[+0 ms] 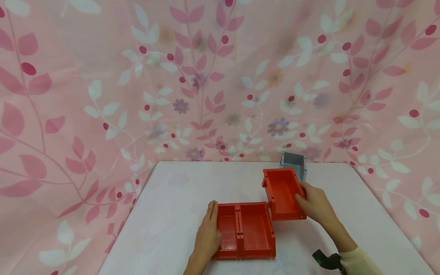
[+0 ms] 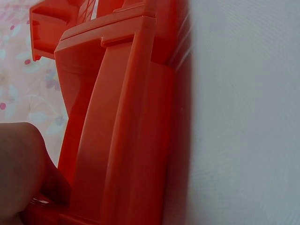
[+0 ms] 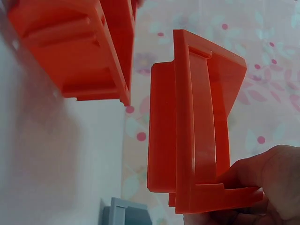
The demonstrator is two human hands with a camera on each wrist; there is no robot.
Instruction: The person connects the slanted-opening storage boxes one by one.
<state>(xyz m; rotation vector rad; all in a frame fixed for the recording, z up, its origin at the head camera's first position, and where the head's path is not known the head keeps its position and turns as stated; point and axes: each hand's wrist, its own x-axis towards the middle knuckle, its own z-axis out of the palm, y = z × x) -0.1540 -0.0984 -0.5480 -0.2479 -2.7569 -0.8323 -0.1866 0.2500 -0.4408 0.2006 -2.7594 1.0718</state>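
Two red plastic bins stand side by side on the table, a left bin (image 1: 227,231) and a middle bin (image 1: 255,229). My left hand (image 1: 207,235) holds the left bin at its outer wall, the fingers along the outside; in the left wrist view the thumb (image 2: 51,185) reaches over the rim. A third red bin (image 1: 282,193) is raised above the table, just right of and behind the pair. My right hand (image 1: 315,204) grips its right wall, thumb on the inner side. The right wrist view shows this bin (image 3: 185,126) apart from the pair (image 3: 75,56).
A grey bin (image 1: 293,163) stands at the table's back edge, partly hidden behind the raised red bin. A black strap (image 1: 326,260) hangs by my right sleeve. Pink leaf-patterned cloth (image 1: 220,84) rises behind the white table (image 1: 178,191).
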